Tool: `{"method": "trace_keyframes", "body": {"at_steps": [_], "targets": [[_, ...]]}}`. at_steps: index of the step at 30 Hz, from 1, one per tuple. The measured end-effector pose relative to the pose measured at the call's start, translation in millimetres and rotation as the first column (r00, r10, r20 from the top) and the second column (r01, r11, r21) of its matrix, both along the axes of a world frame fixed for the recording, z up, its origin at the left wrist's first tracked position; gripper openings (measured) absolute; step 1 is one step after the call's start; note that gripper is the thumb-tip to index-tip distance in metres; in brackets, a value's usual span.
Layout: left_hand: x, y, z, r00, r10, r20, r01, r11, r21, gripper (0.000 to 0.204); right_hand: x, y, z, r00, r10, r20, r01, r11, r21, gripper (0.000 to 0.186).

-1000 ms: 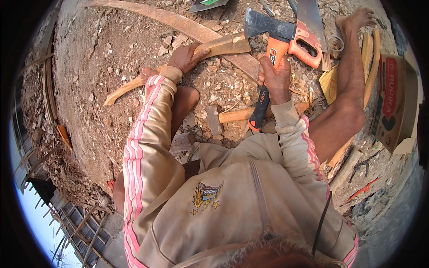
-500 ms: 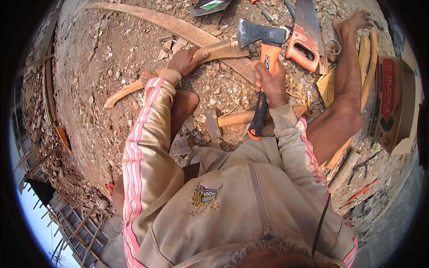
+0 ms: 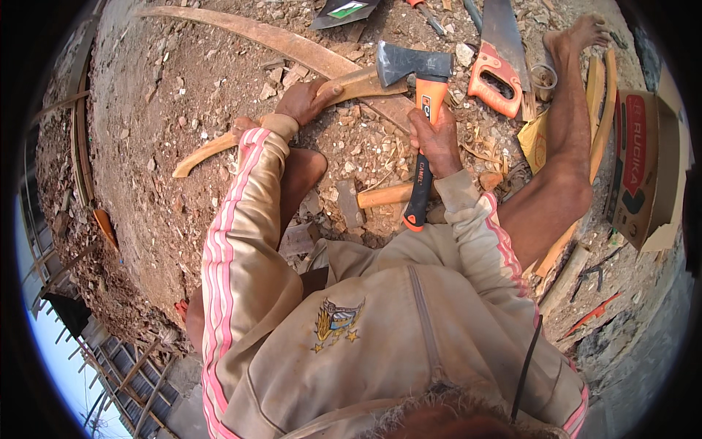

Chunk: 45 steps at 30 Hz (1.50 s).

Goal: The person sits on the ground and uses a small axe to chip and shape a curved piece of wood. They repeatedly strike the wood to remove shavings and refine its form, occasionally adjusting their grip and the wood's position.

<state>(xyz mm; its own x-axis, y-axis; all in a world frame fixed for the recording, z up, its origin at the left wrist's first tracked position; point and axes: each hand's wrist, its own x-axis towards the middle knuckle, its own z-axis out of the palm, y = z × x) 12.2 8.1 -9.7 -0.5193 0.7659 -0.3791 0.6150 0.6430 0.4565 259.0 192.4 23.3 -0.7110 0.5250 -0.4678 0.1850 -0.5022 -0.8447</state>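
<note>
My left hand [image 3: 301, 102] is wrapped round a curved, pale wooden piece [image 3: 360, 85], thick at its right end and slimmer toward the lower left. That thick end lies over a long reddish-brown curved board [image 3: 292, 45] on the ground. Closed round the orange and black handle of an axe [image 3: 422, 69], my right hand [image 3: 439, 143] grips it near the middle. The dark axe head points left, its cutting edge at the right end of the wooden piece; whether it touches the wood I cannot tell.
A handsaw [image 3: 491, 86] with an orange handle lies to the right of the axe. Near my lap is a tool with a wooden handle [image 3: 385, 195]. A cardboard box [image 3: 653, 175] stands at far right, past my outstretched leg [image 3: 569, 139]. Wood shavings and rubble cover the ground.
The axe has come a little to the left and down, along with my right hand. My left hand and the curved wooden piece have stayed in place.
</note>
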Motion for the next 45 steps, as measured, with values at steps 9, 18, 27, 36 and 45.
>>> {"method": "trace_keyframes", "body": {"at_steps": [9,18,27,36,45], "targets": [[-5,1,2,0.999,-0.011,0.041,0.01,1.0,0.022,0.074,-5,3,2,1.0,-0.017,0.001,0.017,0.985,0.171,0.013],[-8,0,-1,0.994,-0.007,0.105,0.009,1.0,-0.024,0.074,-3,6,11,0.997,-0.076,-0.01,0.076,0.991,0.108,0.015],[0,-3,4,0.997,0.003,0.077,-0.002,1.0,-0.003,0.076,1,5,11,0.998,-0.053,-0.047,0.057,0.994,0.096,0.015],[2,-1,7,0.996,-0.001,0.09,-0.001,1.0,0.017,0.076,0,0,2,0.99,-0.118,-0.071,0.125,0.987,0.101,0.013],[37,-9,-5,0.945,0.035,-0.326,-0.021,0.999,0.046,0.071,9,8,19,0.995,-0.085,-0.057,0.086,0.996,0.026,0.016]]}}
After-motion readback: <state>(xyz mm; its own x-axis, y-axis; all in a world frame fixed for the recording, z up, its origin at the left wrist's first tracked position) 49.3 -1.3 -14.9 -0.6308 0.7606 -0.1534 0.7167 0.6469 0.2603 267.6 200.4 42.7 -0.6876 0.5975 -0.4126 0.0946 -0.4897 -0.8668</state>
